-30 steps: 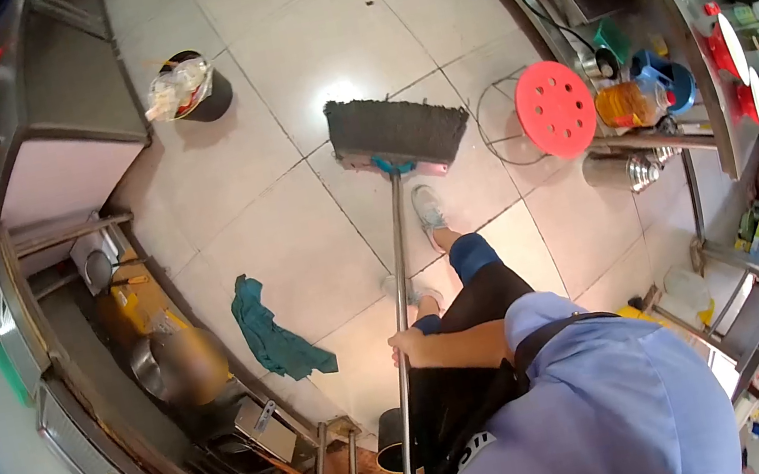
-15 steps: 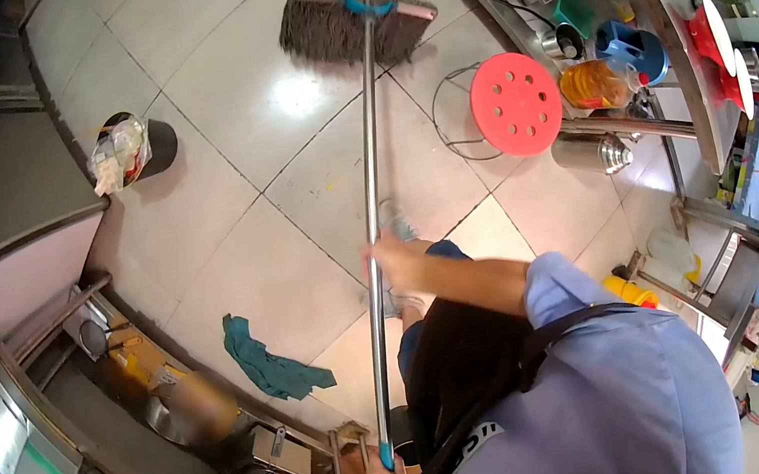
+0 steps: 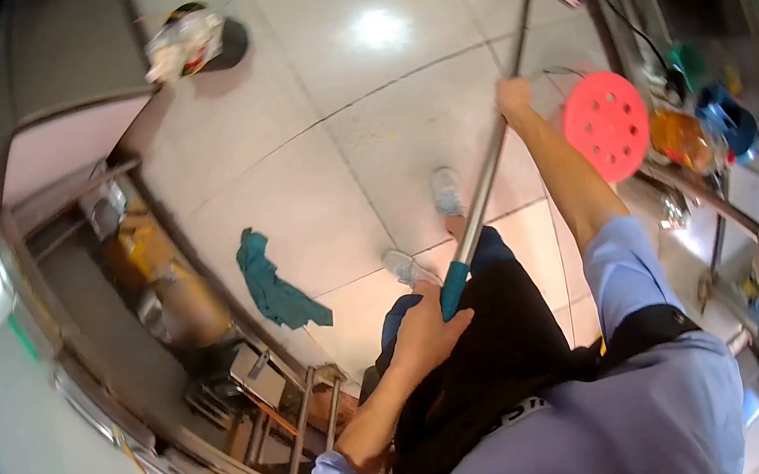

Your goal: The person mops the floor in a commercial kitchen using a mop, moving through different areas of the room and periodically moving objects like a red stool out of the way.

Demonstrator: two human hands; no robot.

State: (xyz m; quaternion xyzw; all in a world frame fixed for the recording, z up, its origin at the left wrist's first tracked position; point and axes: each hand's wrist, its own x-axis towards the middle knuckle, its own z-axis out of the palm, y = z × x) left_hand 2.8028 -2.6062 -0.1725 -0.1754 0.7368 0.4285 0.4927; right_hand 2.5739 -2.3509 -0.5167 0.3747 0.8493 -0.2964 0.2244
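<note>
One camera is worn on the person's head, and it faces forward and down from above the fingers (image 3: 507,94). It is close to the shirt (image 3: 626,427), which appears large behind the fingers. The view is very wide: it includes the floor (image 3: 292,202) beyond the fingers, the shelves (image 3: 90,293) to their left and the red stool (image 3: 606,128) to their right.

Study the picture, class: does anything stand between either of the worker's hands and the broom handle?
Nothing visible does. The right hand wraps the broom handle partway along, and the left hand is at its teal end. The red stool stands off to the right, not in between.
</note>
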